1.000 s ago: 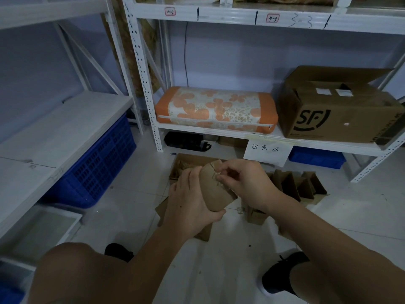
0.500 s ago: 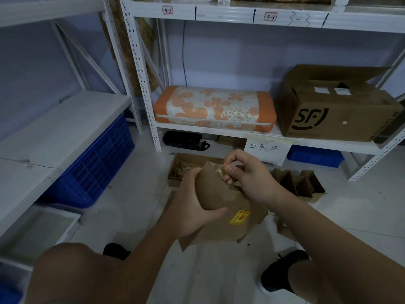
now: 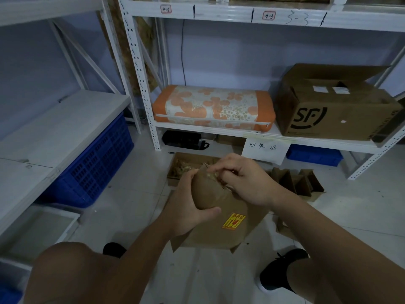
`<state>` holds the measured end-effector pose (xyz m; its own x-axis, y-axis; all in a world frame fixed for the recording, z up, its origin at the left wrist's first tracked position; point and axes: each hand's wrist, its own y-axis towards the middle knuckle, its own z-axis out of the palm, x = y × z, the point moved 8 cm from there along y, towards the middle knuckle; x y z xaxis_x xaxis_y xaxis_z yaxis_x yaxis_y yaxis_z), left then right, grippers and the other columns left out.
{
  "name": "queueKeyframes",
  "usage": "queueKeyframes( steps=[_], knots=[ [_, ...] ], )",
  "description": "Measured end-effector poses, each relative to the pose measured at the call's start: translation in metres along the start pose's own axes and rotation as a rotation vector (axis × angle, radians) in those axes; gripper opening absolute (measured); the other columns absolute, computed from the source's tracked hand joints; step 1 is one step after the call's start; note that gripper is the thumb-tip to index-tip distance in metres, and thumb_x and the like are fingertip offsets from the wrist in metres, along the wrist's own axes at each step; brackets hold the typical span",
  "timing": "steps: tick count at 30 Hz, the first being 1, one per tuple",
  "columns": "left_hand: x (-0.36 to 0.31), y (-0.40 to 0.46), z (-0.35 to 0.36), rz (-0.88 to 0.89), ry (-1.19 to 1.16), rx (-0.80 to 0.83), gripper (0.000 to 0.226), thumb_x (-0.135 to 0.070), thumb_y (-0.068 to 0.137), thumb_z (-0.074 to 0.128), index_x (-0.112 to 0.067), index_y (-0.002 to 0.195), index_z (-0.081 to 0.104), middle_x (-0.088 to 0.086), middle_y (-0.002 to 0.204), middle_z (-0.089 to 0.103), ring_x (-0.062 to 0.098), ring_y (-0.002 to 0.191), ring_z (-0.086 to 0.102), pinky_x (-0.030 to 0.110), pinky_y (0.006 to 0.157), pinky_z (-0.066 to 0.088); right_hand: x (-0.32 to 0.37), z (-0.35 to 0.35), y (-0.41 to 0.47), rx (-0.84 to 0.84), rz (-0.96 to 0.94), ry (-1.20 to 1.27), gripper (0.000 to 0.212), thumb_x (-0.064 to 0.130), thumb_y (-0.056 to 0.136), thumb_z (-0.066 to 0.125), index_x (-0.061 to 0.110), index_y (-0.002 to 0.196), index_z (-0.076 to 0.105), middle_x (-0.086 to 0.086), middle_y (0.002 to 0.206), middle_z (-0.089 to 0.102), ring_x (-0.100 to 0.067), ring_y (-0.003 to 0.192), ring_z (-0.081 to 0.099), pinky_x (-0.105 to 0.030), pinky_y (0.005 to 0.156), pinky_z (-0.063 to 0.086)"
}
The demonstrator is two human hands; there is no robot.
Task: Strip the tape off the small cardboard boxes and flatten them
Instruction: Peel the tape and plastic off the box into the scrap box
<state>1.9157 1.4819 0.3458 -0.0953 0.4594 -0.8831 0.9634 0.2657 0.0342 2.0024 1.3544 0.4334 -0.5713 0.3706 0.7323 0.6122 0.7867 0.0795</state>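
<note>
I see the left hand (image 3: 186, 207) wrapped around the small cardboard box (image 3: 208, 191), held above the floor (image 3: 135, 194). To its right, the right hand (image 3: 245, 183) has fingers (image 3: 219, 170) pinched shut on tape (image 3: 211, 174) at the box's top edge.

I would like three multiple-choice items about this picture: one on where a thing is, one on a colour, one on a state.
1. Where is the SF box?
A. on the floor
B. on the lower shelf, right of the orange cushion
C. inside the blue crate

2. What colour is the sticker on the small cardboard box?
A. yellow with red
B. green
C. white

3. How is the small cardboard box held?
A. it lies untouched
B. right hand only
C. left hand grips its side, right hand picks at its top

Answers:
1 B, it stands on the shelf beside the cushion.
2 A, yellow with red marks.
3 C, both hands are on it.
</note>
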Motion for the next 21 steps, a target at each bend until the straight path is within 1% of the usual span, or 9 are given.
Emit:
queueKeyframes(
  steps=[2,3,5,7,8,10,13,17,21],
  knots=[
    [0.003,0.002,0.0,-0.032,-0.041,-0.018,0.101,-0.043,0.068,0.094,-0.034,0.148,0.033,-0.026,0.133,0.047,-0.006,0.118,0.052,0.013,0.087,0.048,0.005,0.003,-0.001,0.026,-0.02,-0.075,0.032,0.021,0.102,0.053,0.028,0.128,0.069,0.013,0.121,0.059,0.0,0.107,0.056,-0.02,0.094,0.045],
    [0.005,0.003,0.0,-0.052,-0.064,-0.028,0.103,-0.048,0.065,0.094,-0.035,0.148,0.035,-0.026,0.132,0.049,-0.008,0.117,0.053,0.015,0.088,0.05,0.007,0.007,-0.002,0.051,-0.035,-0.134,0.035,0.025,0.102,0.055,0.026,0.135,0.065,0.01,0.129,0.059,0.0,0.114,0.055,-0.021,0.1,0.044],
    [0.006,0.004,0.0,-0.078,-0.111,-0.056,0.11,-0.061,0.055,0.09,-0.036,0.147,0.035,-0.025,0.132,0.051,-0.012,0.115,0.054,0.016,0.09,0.05,0.011,0.018,-0.004,0.092,-0.063,-0.256,0.048,0.035,0.101,0.059,0.025,0.147,0.052,0.005,0.145,0.054,-0.007,0.13,0.05,-0.024,0.111,0.039],
    [0.008,0.005,-0.002,-0.111,-0.152,-0.101,0.117,-0.066,0.05,0.086,-0.033,0.15,0.034,-0.021,0.136,0.051,-0.006,0.119,0.054,0.018,0.093,0.049,0.013,0.022,-0.006,0.044,-0.068,-0.278,0.06,0.038,0.098,0.064,0.025,0.153,0.044,0.005,0.146,0.055,-0.009,0.131,0.051,-0.023,0.11,0.04],
    [0.011,0.006,-0.003,-0.137,-0.17,-0.123,0.121,-0.068,0.05,0.085,-0.03,0.153,0.034,-0.017,0.139,0.051,0.0,0.123,0.054,0.022,0.096,0.05,0.013,0.019,-0.008,-0.017,-0.059,-0.258,0.061,0.038,0.096,0.067,0.025,0.151,0.045,0.005,0.139,0.06,-0.01,0.125,0.055,-0.024,0.105,0.045],
    [0.016,0.007,-0.006,-0.181,-0.202,-0.141,0.126,-0.071,0.049,0.084,-0.029,0.156,0.032,-0.012,0.142,0.05,0.008,0.127,0.054,0.03,0.101,0.051,0.012,0.012,-0.009,-0.125,-0.04,-0.216,0.053,0.04,0.092,0.072,0.024,0.139,0.054,0.006,0.127,0.064,-0.01,0.115,0.059,-0.027,0.097,0.05],
    [0.021,0.007,-0.008,-0.215,-0.228,-0.116,0.124,-0.072,0.049,0.085,-0.032,0.155,0.035,-0.012,0.143,0.053,0.01,0.126,0.056,0.038,0.104,0.052,0.007,0.009,-0.007,-0.141,-0.039,-0.162,0.047,0.039,0.085,0.078,0.023,0.127,0.063,0.01,0.12,0.065,-0.006,0.111,0.058,-0.03,0.096,0.05],
    [0.023,0.007,-0.008,-0.241,-0.262,-0.06,0.121,-0.067,0.051,0.085,-0.032,0.156,0.036,-0.009,0.143,0.055,0.012,0.124,0.06,0.042,0.102,0.056,0.002,0.006,-0.005,-0.162,-0.015,-0.032,0.038,0.031,0.08,0.083,0.026,0.116,0.071,0.015,0.108,0.069,-0.006,0.104,0.061,-0.036,0.093,0.053],
    [0.019,0.009,-0.008,-0.24,-0.291,-0.053,0.115,-0.064,0.054,0.085,-0.031,0.154,0.039,-0.008,0.139,0.057,0.012,0.119,0.063,0.041,0.097,0.059,0.006,0.002,-0.004,-0.263,-0.072,-0.037,0.028,0.028,0.082,0.082,0.021,0.109,0.076,0.011,0.105,0.072,-0.012,0.102,0.064,-0.038,0.089,0.053]
  ],
)
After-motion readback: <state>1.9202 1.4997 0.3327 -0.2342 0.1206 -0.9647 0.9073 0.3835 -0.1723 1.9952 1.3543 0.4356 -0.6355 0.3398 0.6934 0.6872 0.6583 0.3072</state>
